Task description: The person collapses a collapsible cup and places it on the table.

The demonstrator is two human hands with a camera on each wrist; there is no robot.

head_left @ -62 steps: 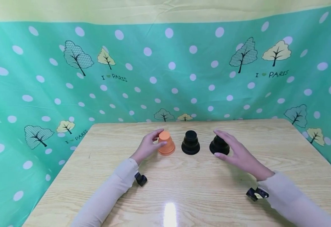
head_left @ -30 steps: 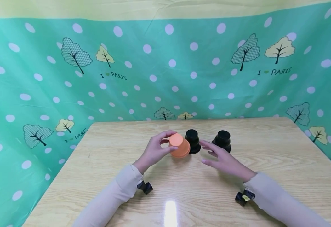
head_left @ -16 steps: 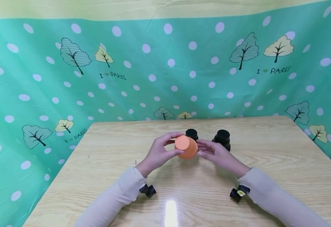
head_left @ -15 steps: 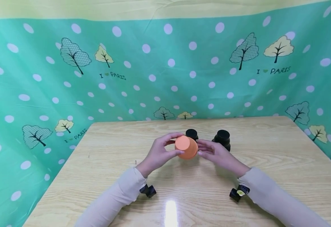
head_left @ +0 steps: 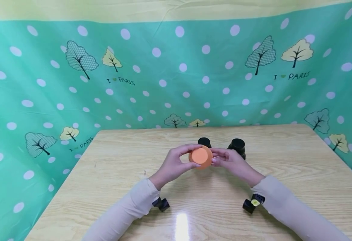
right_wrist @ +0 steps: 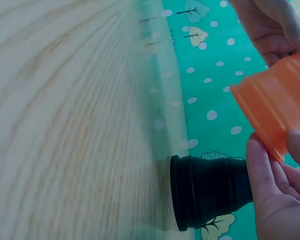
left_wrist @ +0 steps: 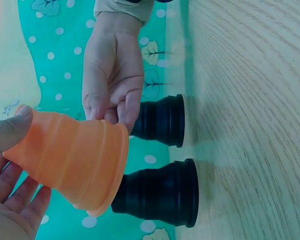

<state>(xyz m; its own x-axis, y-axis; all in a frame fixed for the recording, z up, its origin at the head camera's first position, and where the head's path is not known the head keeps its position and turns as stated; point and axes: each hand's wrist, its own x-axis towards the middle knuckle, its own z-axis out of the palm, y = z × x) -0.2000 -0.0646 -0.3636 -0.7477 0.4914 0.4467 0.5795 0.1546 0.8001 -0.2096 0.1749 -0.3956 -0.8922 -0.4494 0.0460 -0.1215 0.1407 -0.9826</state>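
Observation:
An orange ribbed cup point(head_left: 201, 155), its narrow closed end towards the head camera, is held up above the table. My left hand point(head_left: 174, 164) grips it near that narrow end, thumb on one side and fingers on the other, as the left wrist view shows. At its wide rim, my right hand point(head_left: 232, 164) pinches the edge between thumb and fingers point(right_wrist: 262, 172). Behind it, a black ribbed cup point(head_left: 204, 141) stands upside down, partly hidden by the orange one. Another upside-down black cup point(head_left: 238, 146) stands behind my right hand, its lower part covered.
The pale wood table point(head_left: 127, 194) carries these cups towards its far side. A green dotted cloth point(head_left: 151, 73) with tree prints hangs behind and to the sides. Each wrist wears a small black camera point(head_left: 161, 203). A bright light reflection lies on the near tabletop.
My left hand has lifted the orange cup off the table, moved it right and tipped it. My right hand has left the right black cup and come to the orange cup's rim.

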